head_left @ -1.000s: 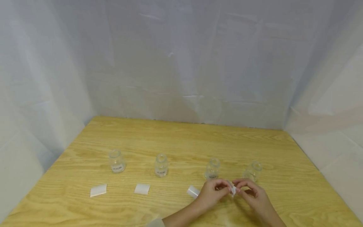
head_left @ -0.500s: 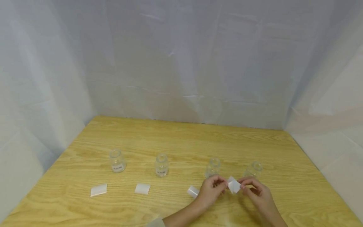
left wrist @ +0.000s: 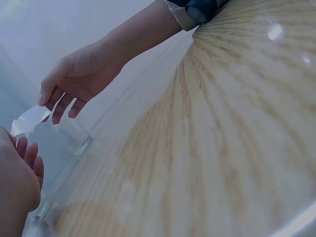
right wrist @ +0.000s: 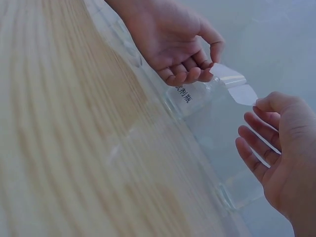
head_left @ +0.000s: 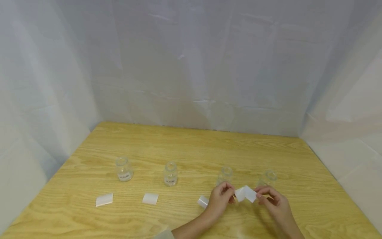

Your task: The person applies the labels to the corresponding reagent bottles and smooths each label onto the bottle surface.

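Between my hands, held above the table, is a white sticky label (head_left: 251,194), its two pale flaps meeting at an angle. My left hand (head_left: 219,200) pinches the left flap between thumb and forefinger. The outer corner of the right flap is pinched by my right hand (head_left: 276,203). In the right wrist view the label (right wrist: 230,79) shows a glossy fold across its middle. Behind the hands stand two clear glass jars, one jar (head_left: 226,173) past the left hand and another jar (head_left: 270,176) past the right, both partly hidden.
Farther left are a glass jar (head_left: 171,174) and another jar (head_left: 124,169), each with a printed label. Curled white pieces lie on the wooden table (head_left: 191,146): one piece (head_left: 104,199), a second piece (head_left: 150,199), and a third piece (head_left: 203,201) beside the left wrist. White sheeting (head_left: 191,66) encloses the table.
The fingers have drawn apart, left hand leftward and right hand slightly rightward. The small white bit between the fingertips has spread into two visible flaps. Jars and table pieces stay put.
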{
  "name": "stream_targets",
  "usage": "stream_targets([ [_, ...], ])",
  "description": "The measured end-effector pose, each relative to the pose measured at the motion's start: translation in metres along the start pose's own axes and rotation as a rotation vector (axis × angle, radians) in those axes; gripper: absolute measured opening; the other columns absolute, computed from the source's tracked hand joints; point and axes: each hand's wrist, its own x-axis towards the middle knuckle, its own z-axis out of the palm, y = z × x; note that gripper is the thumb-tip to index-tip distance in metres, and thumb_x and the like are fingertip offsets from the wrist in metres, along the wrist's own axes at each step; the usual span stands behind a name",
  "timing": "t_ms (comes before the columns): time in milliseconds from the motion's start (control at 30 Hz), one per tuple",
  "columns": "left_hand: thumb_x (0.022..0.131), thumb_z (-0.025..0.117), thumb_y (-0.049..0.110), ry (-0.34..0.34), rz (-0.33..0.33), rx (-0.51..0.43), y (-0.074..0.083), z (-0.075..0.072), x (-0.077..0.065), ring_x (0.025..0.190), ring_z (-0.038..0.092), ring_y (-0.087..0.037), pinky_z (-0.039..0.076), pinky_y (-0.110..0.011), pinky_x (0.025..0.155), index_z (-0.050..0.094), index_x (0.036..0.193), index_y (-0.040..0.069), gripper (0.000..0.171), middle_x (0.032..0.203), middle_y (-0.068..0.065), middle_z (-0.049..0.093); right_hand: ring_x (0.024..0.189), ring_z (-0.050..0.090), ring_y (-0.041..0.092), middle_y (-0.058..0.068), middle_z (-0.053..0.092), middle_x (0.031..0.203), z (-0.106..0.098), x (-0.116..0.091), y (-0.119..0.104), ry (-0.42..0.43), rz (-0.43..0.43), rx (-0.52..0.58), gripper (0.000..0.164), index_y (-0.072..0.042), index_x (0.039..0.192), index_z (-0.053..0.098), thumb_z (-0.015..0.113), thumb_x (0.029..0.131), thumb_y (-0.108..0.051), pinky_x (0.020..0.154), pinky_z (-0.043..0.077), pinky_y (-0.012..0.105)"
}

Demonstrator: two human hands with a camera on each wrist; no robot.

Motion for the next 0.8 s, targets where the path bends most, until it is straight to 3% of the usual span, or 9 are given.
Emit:
stream_targets([
  [200,0.088,0.046,0.0,0.033,0.008,0.005,0.0,-0.001,0.0,0.06,0.05,-0.01,0.047,-0.02,0.06,0.055,0.086,-0.006,0.011,0.072,-0.001,0.053,0.089,0.058,0.01,0.007,0.063,0.094,-0.002,0.001,-0.003,0.043,0.026,0.007,0.013,0.004,0.083,0.06,0.055,0.083,0.016,0.059,0.05,0.022],
  [367,0.088,0.047,0.002,0.054,0.006,0.007,0.0,-0.001,-0.001,0.059,0.05,-0.009,0.045,-0.018,0.057,0.056,0.085,-0.005,0.011,0.071,0.0,0.053,0.083,0.058,0.008,0.003,0.064,0.09,-0.007,0.003,-0.004,0.127,0.065,-0.053,0.012,0.003,0.081,0.06,0.056,0.084,0.014,0.059,0.049,0.021],
  [567,0.083,0.052,0.004,-0.059,0.027,0.049,-0.002,0.0,-0.004,0.053,0.048,-0.005,0.043,-0.017,0.049,0.058,0.076,-0.001,0.011,0.063,0.003,0.055,0.073,0.058,0.012,0.003,0.063,0.087,-0.013,0.005,-0.005,0.23,0.155,-0.025,0.011,0.0,0.082,0.061,0.056,0.087,0.008,0.058,0.05,0.022],
  [667,0.082,0.055,0.007,-0.105,-0.004,0.177,-0.003,0.002,-0.005,0.052,0.046,-0.003,0.04,-0.016,0.047,0.06,0.075,0.002,0.01,0.062,0.007,0.054,0.072,0.059,0.014,0.003,0.063,0.087,-0.015,0.005,-0.006,0.255,0.182,-0.008,0.011,-0.002,0.082,0.062,0.056,0.087,0.006,0.058,0.05,0.022],
  [733,0.079,0.058,0.01,-0.114,-0.019,0.326,-0.003,0.006,-0.006,0.051,0.045,-0.002,0.038,-0.015,0.045,0.063,0.074,0.005,0.009,0.06,0.009,0.053,0.072,0.059,0.014,0.003,0.063,0.086,-0.015,0.005,-0.007,0.264,0.189,-0.001,0.01,-0.001,0.083,0.062,0.056,0.088,0.006,0.058,0.05,0.022],
  [800,0.078,0.06,0.013,-0.118,0.023,0.508,-0.004,0.01,-0.006,0.05,0.044,0.0,0.038,-0.015,0.044,0.064,0.073,0.01,0.007,0.059,0.012,0.052,0.072,0.059,0.014,0.002,0.063,0.086,-0.015,0.006,-0.007,0.268,0.194,0.007,0.008,0.0,0.083,0.061,0.056,0.088,0.005,0.058,0.05,0.022],
])
